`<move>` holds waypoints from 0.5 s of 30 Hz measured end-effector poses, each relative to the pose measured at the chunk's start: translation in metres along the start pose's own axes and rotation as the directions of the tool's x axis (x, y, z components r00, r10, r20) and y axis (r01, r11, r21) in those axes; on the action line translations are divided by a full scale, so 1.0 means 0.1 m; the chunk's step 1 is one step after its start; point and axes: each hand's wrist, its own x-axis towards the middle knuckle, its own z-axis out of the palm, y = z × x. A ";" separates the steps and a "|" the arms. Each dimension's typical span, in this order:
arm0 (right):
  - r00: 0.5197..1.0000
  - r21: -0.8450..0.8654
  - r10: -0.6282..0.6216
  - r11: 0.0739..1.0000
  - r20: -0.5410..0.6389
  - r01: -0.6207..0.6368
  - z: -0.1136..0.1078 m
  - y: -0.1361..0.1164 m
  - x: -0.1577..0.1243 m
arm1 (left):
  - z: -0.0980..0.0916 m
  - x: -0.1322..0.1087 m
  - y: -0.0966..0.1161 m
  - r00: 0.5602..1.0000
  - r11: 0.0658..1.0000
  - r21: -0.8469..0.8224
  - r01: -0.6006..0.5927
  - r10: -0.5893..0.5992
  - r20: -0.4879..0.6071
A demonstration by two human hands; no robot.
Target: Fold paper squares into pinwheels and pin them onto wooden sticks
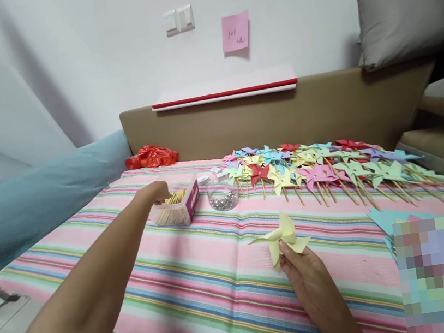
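Observation:
Between the thumb and fingers of my right hand [303, 271] is a pale yellow paper pinwheel [284, 237], held at its centre above the striped cloth, with no stick visible on it. My left hand [158, 192] reaches to a clear plastic box [169, 218] with a purple label. Wooden sticks [175, 196] fill this box. The left fingers are bent down at the sticks, and their tips are hidden, so what they pinch does not show. Right of the box stands a round clear tub [223, 196] of small silvery pieces.
Many finished pinwheels on sticks [318, 175] lie along the right back. Small white boxes [218, 173] sit behind the tub. A red plastic bag [152, 157] rests at the back left. Blue paper sheets [394, 216] lie at right, partly behind a pixelated area.

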 end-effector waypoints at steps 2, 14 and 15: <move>1.000 -0.032 -0.001 0.999 0.020 0.001 -0.02 -0.01 0.02 | 0.14 0.07 -0.09 0.998 0.999 0.009 0.039 -0.039 0.051; 0.999 -0.082 -0.019 0.996 0.050 0.023 -0.07 0.00 0.05 | 0.34 0.14 -0.18 0.986 0.989 -0.010 0.148 -0.147 0.076; 0.999 -0.084 -0.019 0.996 0.048 0.023 -0.06 0.00 0.05 | 0.29 0.14 -0.14 0.987 0.988 -0.023 0.155 -0.153 0.055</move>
